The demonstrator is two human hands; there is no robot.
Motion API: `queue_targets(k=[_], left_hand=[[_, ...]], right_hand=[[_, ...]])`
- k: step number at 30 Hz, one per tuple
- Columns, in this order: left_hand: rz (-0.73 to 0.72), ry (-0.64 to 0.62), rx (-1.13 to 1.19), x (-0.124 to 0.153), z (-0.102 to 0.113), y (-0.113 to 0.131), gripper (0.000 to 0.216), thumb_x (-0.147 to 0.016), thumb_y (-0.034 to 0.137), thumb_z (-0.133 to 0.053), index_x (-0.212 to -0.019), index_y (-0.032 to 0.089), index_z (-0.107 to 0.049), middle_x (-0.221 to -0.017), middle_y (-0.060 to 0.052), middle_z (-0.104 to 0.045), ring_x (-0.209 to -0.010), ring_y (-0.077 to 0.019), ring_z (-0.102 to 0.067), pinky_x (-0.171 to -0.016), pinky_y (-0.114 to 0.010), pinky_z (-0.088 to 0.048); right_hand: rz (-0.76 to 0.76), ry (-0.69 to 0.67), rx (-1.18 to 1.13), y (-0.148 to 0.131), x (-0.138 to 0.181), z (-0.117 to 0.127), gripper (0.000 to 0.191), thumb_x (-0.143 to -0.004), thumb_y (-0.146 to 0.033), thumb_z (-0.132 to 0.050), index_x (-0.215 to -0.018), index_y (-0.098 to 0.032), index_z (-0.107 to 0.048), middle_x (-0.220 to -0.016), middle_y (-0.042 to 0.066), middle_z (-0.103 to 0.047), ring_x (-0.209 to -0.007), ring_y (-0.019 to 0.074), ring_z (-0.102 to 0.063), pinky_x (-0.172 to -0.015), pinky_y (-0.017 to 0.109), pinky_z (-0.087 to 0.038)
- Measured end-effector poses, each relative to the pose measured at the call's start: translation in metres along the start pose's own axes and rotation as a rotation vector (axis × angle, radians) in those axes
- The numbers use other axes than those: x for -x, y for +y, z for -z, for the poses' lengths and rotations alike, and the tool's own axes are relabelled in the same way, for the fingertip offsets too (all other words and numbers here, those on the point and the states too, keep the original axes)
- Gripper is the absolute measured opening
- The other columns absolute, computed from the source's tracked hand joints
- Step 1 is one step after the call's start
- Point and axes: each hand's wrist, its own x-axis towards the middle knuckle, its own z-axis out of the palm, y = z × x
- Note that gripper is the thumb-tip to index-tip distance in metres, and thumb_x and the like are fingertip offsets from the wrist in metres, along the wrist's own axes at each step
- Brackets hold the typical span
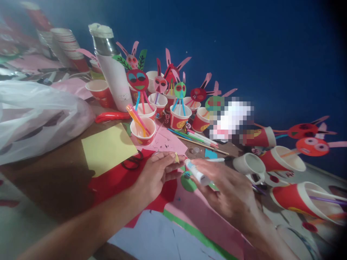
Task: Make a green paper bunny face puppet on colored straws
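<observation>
My left hand is closed in a pinch on a small piece of yellow paper. In my right hand is a white glue tube, tilted with its tip beside the yellow piece; whether they touch I cannot tell. Beneath my hands lie red paper, pink paper and a green paper circle with dark marks, partly hidden by my right hand. A yellow sheet rests left of my left hand, near the dark handles of scissors.
Red-and-white paper cups with paper faces on straws stand behind. A white flask and a plastic bag are at left. Pens, a white mug and tipped cups lie to the right. A blue wall rises behind.
</observation>
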Motion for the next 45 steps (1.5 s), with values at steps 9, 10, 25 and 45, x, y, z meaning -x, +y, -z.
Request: queue_targets(k=[9,10,25,45], left_hand=[[0.004,-0.155,0.067,0.007,0.000,0.003,0.005,-0.077,0.022,-0.062,-0.075,0.017,-0.062,-0.095,-0.007,-0.067,-0.091,-0.0224,-0.061,-0.081,-0.039,-0.048],[-0.018,-0.179,0.047,0.008,-0.001,0.002,0.006,-0.078,0.021,-0.062,-0.074,0.017,-0.063,-0.095,-0.007,-0.066,-0.091,-0.0215,-0.061,-0.082,-0.039,-0.047],[-0.288,-0.232,-0.242,0.023,-0.004,-0.003,0.011,-0.076,0.027,-0.064,-0.071,0.018,-0.064,-0.059,0.002,-0.057,-0.049,-0.0121,-0.053,-0.049,-0.027,-0.045],[-0.192,-0.283,-0.010,0.025,-0.009,0.006,0.012,-0.074,0.028,-0.066,-0.069,0.019,-0.061,-0.056,0.003,-0.058,-0.039,-0.0124,-0.052,-0.040,-0.027,-0.045]], right_hand=[[-0.583,0.453,-0.841,0.004,-0.013,-0.019,0.013,-0.078,-0.019,-0.060,-0.089,-0.022,-0.055,-0.090,0.003,-0.061,-0.081,0.0169,-0.062,-0.072,0.031,-0.051],[-0.661,0.452,-1.017,0.004,-0.013,-0.023,0.015,-0.079,-0.021,-0.060,-0.091,-0.023,-0.052,-0.085,0.001,-0.061,-0.076,0.0157,-0.062,-0.070,0.031,-0.051],[-0.958,0.052,-1.695,-0.022,-0.004,-0.055,0.034,-0.086,-0.047,-0.048,-0.083,-0.014,-0.059,-0.066,0.001,-0.057,-0.056,0.0115,-0.053,-0.057,0.025,-0.042],[-0.925,-0.143,-1.645,-0.021,-0.005,-0.050,0.045,-0.087,-0.052,-0.041,-0.073,-0.013,-0.058,-0.057,0.001,-0.054,-0.050,0.0108,-0.051,-0.051,0.024,-0.039]])
